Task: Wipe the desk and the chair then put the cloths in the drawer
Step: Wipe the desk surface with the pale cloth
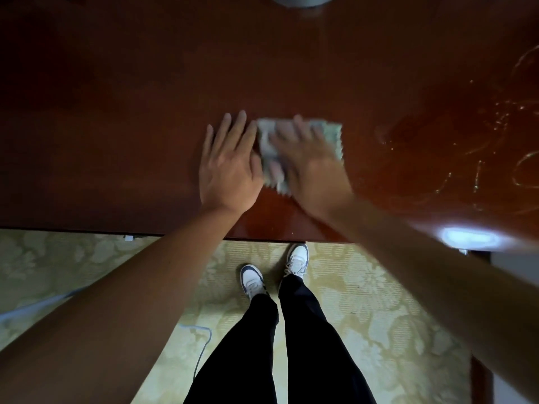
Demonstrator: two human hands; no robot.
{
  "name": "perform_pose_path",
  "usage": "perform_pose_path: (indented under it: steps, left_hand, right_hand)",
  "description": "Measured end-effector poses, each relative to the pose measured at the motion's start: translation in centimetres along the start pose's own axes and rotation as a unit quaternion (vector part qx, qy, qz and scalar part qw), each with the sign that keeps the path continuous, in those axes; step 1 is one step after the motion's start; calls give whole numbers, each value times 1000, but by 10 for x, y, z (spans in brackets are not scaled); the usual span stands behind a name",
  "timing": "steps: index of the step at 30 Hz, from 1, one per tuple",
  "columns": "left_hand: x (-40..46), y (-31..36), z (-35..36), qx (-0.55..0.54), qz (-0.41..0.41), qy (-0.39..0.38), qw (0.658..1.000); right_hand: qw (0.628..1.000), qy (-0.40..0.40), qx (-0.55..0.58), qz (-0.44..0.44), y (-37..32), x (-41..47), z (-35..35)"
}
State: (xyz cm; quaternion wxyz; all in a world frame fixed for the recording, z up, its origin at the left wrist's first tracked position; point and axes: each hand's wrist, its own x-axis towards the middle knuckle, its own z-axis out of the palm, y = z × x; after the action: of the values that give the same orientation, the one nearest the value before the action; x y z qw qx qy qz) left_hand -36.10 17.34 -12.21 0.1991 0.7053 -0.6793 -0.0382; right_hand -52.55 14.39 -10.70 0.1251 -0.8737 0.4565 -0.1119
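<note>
A thin, limp cleaning cloth (300, 153) is pressed flat on the wooden desk (116, 112) under the spread right hand (306, 164); the left hand (227, 167) lies flat alongside. Best pinched at an edge.

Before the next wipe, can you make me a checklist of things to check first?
1. Cloth lies flat on the desk: ok.
2. Right hand presses on the cloth with straight fingers: ok, though it is blurred.
3. Left hand rests flat on the desk beside the cloth, not on it: ok.
4. Wet streaks to the right of the cloth are dried off: not ok, they show on the wood.
5. Grey round thing at the far edge is out of the way: ok.
6. Chair and drawer ready for later: cannot tell, neither is clearly in view.
</note>
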Motion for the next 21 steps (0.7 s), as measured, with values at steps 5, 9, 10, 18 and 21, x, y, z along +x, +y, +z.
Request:
perform_pose_path:
  steps: [5, 9, 10, 18, 21]
  left_hand:
    - [0, 1, -1, -12, 0, 4, 1000]
    - [1, 6, -5, 6, 54, -7, 998]
    - [1, 8, -4, 13, 83, -10, 996]
    - [16, 54, 22, -22, 178, -78, 981]
    - [16, 54, 23, -16, 176, -69, 982]
  right_hand:
    - [993, -55, 46, -92, -36, -95, 2]
    - [997, -30, 74, -15, 7, -60, -24]
    - [997, -17, 71, 20, 25, -44, -34]
    - [984, 12, 24, 178, 145, 6, -63]
    - [983, 28, 29, 181, 125, -17, -47]
